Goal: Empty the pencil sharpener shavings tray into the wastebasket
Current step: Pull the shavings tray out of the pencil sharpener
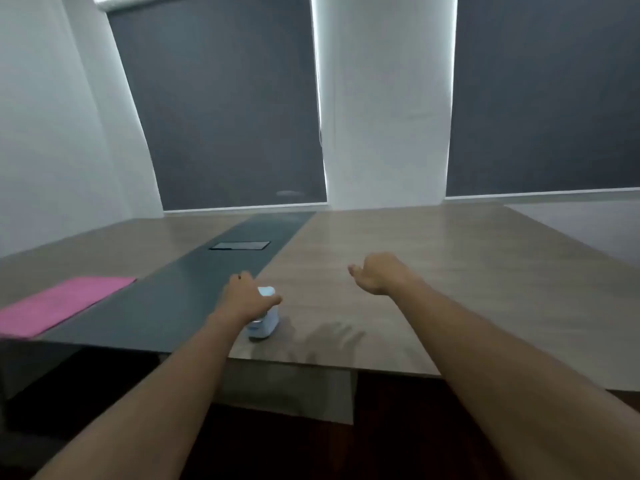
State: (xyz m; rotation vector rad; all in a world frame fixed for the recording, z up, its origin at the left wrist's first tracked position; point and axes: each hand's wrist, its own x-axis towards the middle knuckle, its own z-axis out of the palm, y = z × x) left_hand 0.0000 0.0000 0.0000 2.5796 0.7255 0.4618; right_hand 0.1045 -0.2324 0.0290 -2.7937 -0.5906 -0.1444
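Pale blue and white, a small boxy plastic pencil sharpener (264,320) stands upright on a large wood-grain table (433,271), close to the table's near edge and just beside the dark grey strip (194,289) that runs down the table's middle from the near edge to the far edge.

Two bare forearms reach forward from the bottom of the view. The left hand (247,299) is stretched out over the sharpener, back of the hand upward, wrist nearly straight. Its thumb points right across the sharpener's top and its fingers curl down on the far side. The hand covers the upper left part of the sharpener; the picture is blurred, so whether the fingers are closed firmly around it or only resting on it cannot be told.

The right hand (379,271) hovers above the bare wood, well to the right of the sharpener and a little farther from the near edge. It is loosely cupped, turned thumb side up with the fingers half curled, and it grasps nothing. Its shadow falls on the table nearer the edge.

A flat pink rectangular mat (62,304) lies near the table's left edge. A black rectangular hatch (240,245) is set in the grey strip farther back. No wastebasket is visible.
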